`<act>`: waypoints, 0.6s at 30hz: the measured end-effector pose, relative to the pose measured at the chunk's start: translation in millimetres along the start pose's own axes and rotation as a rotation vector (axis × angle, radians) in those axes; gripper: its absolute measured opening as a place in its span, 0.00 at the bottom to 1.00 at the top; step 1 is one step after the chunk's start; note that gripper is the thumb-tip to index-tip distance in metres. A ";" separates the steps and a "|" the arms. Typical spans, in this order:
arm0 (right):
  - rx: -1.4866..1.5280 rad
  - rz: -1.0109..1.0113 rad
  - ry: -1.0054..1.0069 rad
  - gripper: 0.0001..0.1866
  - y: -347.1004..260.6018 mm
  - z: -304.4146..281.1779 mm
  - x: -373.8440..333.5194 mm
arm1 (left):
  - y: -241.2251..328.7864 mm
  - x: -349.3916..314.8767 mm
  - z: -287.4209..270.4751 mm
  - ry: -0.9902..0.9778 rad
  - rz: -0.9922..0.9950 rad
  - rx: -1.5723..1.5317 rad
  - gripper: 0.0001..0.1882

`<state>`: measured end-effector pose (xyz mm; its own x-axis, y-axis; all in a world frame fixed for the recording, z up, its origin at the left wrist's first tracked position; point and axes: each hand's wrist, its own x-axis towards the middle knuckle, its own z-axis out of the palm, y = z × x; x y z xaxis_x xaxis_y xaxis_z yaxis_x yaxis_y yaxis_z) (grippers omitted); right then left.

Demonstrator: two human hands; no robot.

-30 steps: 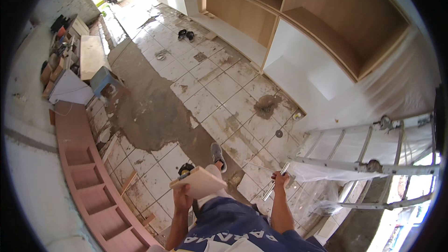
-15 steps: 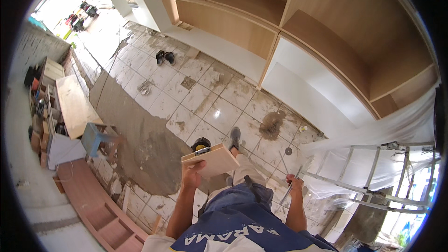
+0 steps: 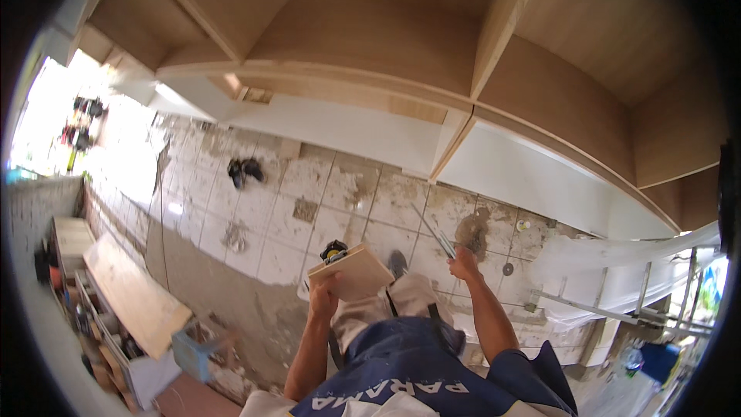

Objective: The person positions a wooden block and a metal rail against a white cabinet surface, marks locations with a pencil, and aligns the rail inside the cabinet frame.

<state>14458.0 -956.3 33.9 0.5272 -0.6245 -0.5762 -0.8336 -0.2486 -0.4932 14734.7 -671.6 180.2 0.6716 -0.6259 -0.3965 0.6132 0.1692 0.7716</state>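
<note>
The left hand (image 3: 325,300), fingers mostly hidden, grips a pale wooden board (image 3: 358,275) in front of the torso (image 3: 405,351). The right hand (image 3: 464,264), fingers curled in, clasps a slim metal tool (image 3: 441,238).

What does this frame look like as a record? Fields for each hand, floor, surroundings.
left hand: gripping the near edge of a light wooden board
at board's far-left edge: black-and-yellow item; whether it is held too, unclear
right hand: closed on a long, thin metal tool
floor: dirty white tiles, stained in places; black footwear lying on them
ahead: open wooden shelving
right side: metal ladder, plastic sheeting
left side: blue stool, partly blurred
</note>
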 end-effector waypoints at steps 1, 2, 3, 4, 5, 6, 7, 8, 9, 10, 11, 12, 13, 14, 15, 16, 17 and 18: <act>-0.139 -0.086 0.096 0.16 -14.6 5.8 17.4 | 7.9 26.9 0.6 -0.001 -0.005 -0.019 0.19; -0.281 -0.172 0.191 0.16 -29.1 13.3 39.4 | 15.3 51.9 -0.2 0.001 -0.004 -0.038 0.19; -0.197 -0.056 0.099 0.15 -41.9 18.7 58.9 | 19.4 78.9 -3.7 -0.002 -0.016 -0.056 0.18; -0.226 -0.039 0.078 0.14 -53.6 24.4 78.5 | 22.3 107.7 -12.2 -0.022 -0.059 -0.065 0.18; -0.262 -0.027 0.049 0.13 -70.6 27.3 98.1 | 19.8 136.1 -27.2 -0.032 -0.100 -0.080 0.18; -0.298 -0.013 0.026 0.13 -84.7 29.2 119.4 | 15.5 170.3 -39.8 -0.048 -0.140 -0.096 0.18; -0.280 -0.014 0.042 0.11 -91.9 37.1 145.2 | 12.3 208.6 -52.9 -0.125 -0.172 -0.017 0.21; -0.264 -0.008 0.094 0.11 -98.4 53.1 167.6 | 7.9 242.0 -76.3 -0.184 -0.206 0.062 0.23; -0.251 0.003 0.158 0.11 -99.5 62.4 191.6 | 4.6 274.1 -82.0 -0.254 -0.238 0.140 0.26; -0.241 0.011 0.219 0.12 -100.3 71.9 215.9 | -2.2 302.9 -87.1 -0.285 -0.248 0.181 0.25; -0.263 0.010 0.178 0.12 -117.5 64.7 230.6 | -5.8 331.5 -85.6 -0.302 -0.243 0.218 0.24; -0.267 0.005 0.203 0.11 -110.2 76.1 257.8 | -12.9 358.1 -82.0 -0.330 -0.250 0.257 0.24; -0.274 -0.002 0.227 0.11 -102.1 87.1 285.1 | -24.4 390.6 -88.7 -0.251 -0.297 0.313 0.21; -0.277 -0.011 0.248 0.11 -90.1 103.4 314.2 | -40.8 418.1 -89.0 -0.272 -0.263 0.330 0.19; -0.279 -0.021 0.259 0.08 -86.7 113.6 339.7 | -52.3 446.5 -89.8 -0.294 -0.228 0.354 0.18; -0.264 -0.038 0.256 0.07 -80.7 121.8 364.1 | -64.7 473.3 -90.7 -0.316 -0.193 0.377 0.17; -0.253 -0.061 0.256 0.06 -72.6 129.2 391.4 | -85.3 505.4 -100.6 -0.332 -0.151 0.357 0.17; -0.249 -0.085 0.251 0.06 -66.6 133.1 412.6 | -102.8 533.1 -108.8 -0.344 -0.110 0.330 0.17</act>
<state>14752.9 -1098.8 -257.7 0.5652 -0.7485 -0.3469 -0.8194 -0.4606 -0.3412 15075.0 -939.8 -164.7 0.4002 -0.8511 -0.3399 0.4708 -0.1272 0.8730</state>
